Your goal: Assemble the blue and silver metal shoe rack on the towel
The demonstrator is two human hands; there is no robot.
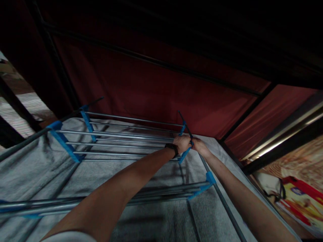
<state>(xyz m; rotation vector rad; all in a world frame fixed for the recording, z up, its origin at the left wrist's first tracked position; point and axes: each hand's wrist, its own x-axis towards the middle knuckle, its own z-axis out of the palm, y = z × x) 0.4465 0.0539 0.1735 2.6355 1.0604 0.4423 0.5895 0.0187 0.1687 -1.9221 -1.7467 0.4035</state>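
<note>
A shoe rack [136, 136] of thin grey metal tubes joined by blue plastic brackets lies across a grey blanket [101, 178]. My left hand [183, 144], with a dark band at the wrist, is closed around the rack's middle tier where a blue bracket [185, 154] meets the right side pole. From the other side, my right hand [200, 147] grips the same dark pole [205, 163] right beside it. The two hands touch or nearly touch, and the fingers partly hide the joint. Nearer to me, another blue bracket [210, 178] sits on that pole.
Dark red cloth [151, 87] hangs behind the blanket on a dark metal frame [151, 59]. Dark bars also stand at left and right. Lower right, below the bed's edge, lie a red and yellow package [302, 201] and a pale object with a black strap.
</note>
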